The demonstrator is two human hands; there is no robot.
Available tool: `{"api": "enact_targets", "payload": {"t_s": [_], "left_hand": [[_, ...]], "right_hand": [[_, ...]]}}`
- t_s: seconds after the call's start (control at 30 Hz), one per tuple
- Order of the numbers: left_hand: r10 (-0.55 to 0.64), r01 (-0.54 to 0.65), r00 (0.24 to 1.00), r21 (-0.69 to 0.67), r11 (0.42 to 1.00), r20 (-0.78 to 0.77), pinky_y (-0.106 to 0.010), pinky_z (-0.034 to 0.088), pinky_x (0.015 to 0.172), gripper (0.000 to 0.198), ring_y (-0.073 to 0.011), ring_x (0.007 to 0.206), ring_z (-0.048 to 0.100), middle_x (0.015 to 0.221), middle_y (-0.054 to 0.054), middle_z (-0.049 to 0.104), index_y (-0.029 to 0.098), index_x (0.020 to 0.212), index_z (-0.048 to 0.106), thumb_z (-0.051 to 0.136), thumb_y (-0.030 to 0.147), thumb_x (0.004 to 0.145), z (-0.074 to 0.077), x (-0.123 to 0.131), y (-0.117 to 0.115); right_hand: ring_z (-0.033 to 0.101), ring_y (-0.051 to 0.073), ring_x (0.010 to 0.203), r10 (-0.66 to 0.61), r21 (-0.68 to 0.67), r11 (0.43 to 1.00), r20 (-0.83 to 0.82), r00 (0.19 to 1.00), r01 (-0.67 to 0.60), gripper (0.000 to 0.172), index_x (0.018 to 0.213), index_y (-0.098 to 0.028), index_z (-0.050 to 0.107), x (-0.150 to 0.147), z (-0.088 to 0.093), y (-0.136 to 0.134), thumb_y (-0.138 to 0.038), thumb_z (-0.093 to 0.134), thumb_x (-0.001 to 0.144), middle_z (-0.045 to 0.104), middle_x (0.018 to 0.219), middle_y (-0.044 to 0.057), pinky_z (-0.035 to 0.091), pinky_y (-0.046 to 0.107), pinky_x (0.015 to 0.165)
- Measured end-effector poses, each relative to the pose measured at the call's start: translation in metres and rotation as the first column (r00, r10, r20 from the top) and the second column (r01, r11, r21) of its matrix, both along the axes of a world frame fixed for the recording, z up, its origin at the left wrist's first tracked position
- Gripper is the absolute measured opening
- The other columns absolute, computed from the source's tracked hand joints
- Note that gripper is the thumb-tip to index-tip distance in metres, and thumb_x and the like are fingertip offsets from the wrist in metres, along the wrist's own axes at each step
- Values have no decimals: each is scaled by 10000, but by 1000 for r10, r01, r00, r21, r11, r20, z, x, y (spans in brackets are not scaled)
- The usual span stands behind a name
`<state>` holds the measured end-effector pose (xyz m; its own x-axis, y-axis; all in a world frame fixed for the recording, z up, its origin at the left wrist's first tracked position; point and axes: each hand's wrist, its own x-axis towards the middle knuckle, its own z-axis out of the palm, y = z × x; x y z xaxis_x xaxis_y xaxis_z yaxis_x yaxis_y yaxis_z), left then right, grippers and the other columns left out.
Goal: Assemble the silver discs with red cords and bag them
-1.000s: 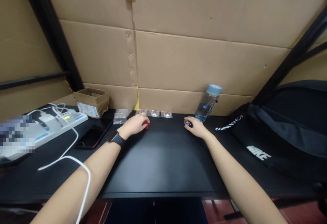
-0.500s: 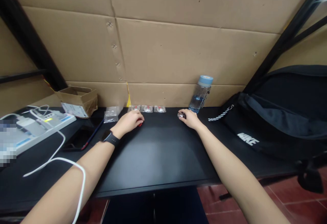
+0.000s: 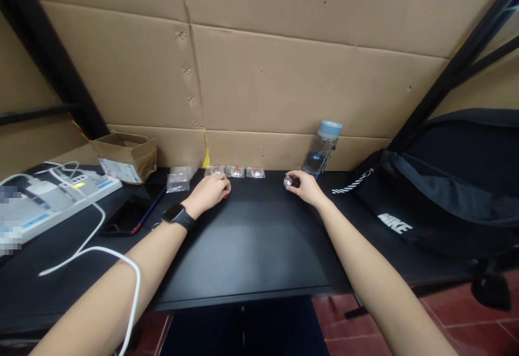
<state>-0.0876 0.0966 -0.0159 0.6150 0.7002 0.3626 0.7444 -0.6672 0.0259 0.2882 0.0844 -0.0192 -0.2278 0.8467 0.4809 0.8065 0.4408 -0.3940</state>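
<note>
My left hand [image 3: 211, 191], with a dark watch [image 3: 178, 215] on its wrist, is closed low over the black desk. A bit of a small red thing [image 3: 226, 196] shows beneath its fingertips; the rest is hidden. Just behind that hand, several small clear packets [image 3: 255, 172] with round silvery and red contents lie in a row. On the right, my right hand [image 3: 305, 185] pinches a small round shiny object [image 3: 288, 181], clear or silvery with a dark part behind it. Beyond this hand stands a clear water bottle [image 3: 321, 150] with a blue lid.
Clear plastic bags [image 3: 178, 179], a phone [image 3: 130, 212] and an open cardboard box [image 3: 127, 158] are at the left. A white power strip [image 3: 101, 185] with a cable [image 3: 117, 258] lies further left. A black backpack [image 3: 438, 193] fills the right side. Cardboard [image 3: 284, 85] backs the desk [image 3: 251, 248].
My right hand has turned slightly, so more of the round shiny object shows. My left hand covers more of the red thing. The view has shifted a little.
</note>
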Motion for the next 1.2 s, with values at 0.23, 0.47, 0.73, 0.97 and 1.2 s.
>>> {"api": "enact_targets", "payload": {"t_s": [0.23,0.47,0.73,0.97,1.2], "left_hand": [[10,-11,999,24,1000,41,-362,359,871,167,-248,1029,555,990,-74,644,208,854,634,522,250,971,-1,2,-3],[-121,125,986,-30,992,113,-376,335,900,167,-235,1056,540,1049,-54,645,228,969,612,484,327,1012,6,28,-24],[-258,267,962,-117,956,91,-361,354,890,201,-246,1098,545,1101,-48,674,266,1087,655,609,410,955,2,47,-41],[-233,240,970,-116,964,71,-346,356,839,173,-227,1010,569,989,-36,679,244,918,687,598,384,965,6,39,-38],[-223,235,968,-101,967,116,-341,376,821,201,-208,908,579,932,-47,663,215,902,618,495,328,1013,4,49,-44]], "right_hand": [[687,216,984,95,-11,995,-91,991,-96,422,1132,-207,701,-19,3,-7,-243,788,721,728,1100,69,509,343,919],[680,182,885,212,-120,968,-77,974,-221,428,1117,-221,722,-42,8,-20,-287,828,707,746,1054,44,507,308,824],[681,193,859,348,-230,910,-27,937,-345,458,1110,-237,741,-64,11,-34,-381,860,692,759,1014,42,496,298,777],[668,185,813,369,-267,891,-50,928,-368,400,1052,-222,755,-67,10,-33,-347,870,690,747,943,38,494,289,746],[676,196,862,357,-226,905,-61,932,-361,398,1072,-229,746,-70,12,-36,-273,852,690,745,1002,47,510,308,779]]}}
